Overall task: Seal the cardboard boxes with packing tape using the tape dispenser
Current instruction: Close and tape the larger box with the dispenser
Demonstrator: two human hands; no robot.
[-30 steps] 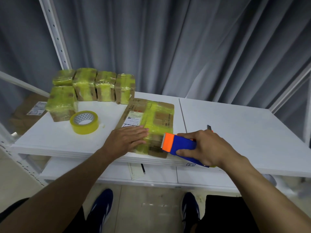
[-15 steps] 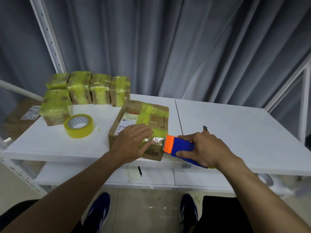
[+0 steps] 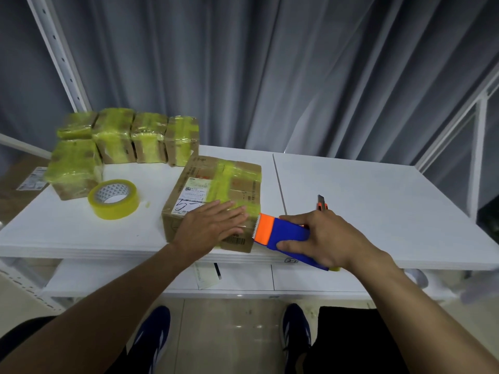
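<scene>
A flat cardboard box (image 3: 216,184) with yellow tape strips and a white label lies at the front of the white table (image 3: 378,201). My left hand (image 3: 210,228) presses flat on the box's near top, fingers straight. My right hand (image 3: 321,238) grips the blue and orange tape dispenser (image 3: 280,233), whose toothed orange end meets the box's near right corner.
Several small boxes (image 3: 127,139) wrapped in yellow tape stand at the back left. A roll of yellow tape (image 3: 113,198) lies left of the box. An orange utility knife (image 3: 322,203) lies behind my right hand. Grey curtains hang behind; a lower shelf sits under the table.
The box has turned and slid slightly toward the table's front under my left hand. The dispenser stays at its near right corner.
</scene>
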